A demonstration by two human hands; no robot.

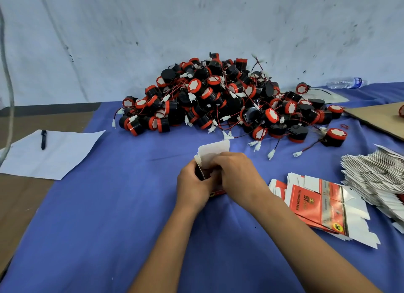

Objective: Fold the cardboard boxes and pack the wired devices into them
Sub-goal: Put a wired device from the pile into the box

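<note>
— Two hands, both on one small cardboard box (213,155) in the middle of the blue cloth (122,205). See it?

— I see it. The left hand (192,185) has its fingers curled round the box's left side, and the right hand (237,172) is wrapped over the top and right of it. Both are grasping it, neither is loose.

— And that white bit sticking up?

— That's a flap, standing upright above the fingers at the far side. Low down between the wrists a strip of the red printed face shows. Whether anything is inside, I can't tell; the hands cover the opening.

— Where are the devices?

— Heaped behind the box, against the pale wall (196,19): a big pile of wired devices (227,100), black drums with red rims and white faces, red and black leads ending in white plugs. A few plugs trail out onto the cloth toward the hands.

— And the other boxes?

— Flat ones (314,205), red and white, lie fanned just right of the right forearm. Farther right there's a thick stack of flat blanks (376,179) at the edge.

— Anything else?

— A sheet of paper (52,155) with a black pen (43,139) on it at the left, a water bottle (346,83) lying on its side far right, and a brown cardboard sheet (378,118) beside the pile.
</note>
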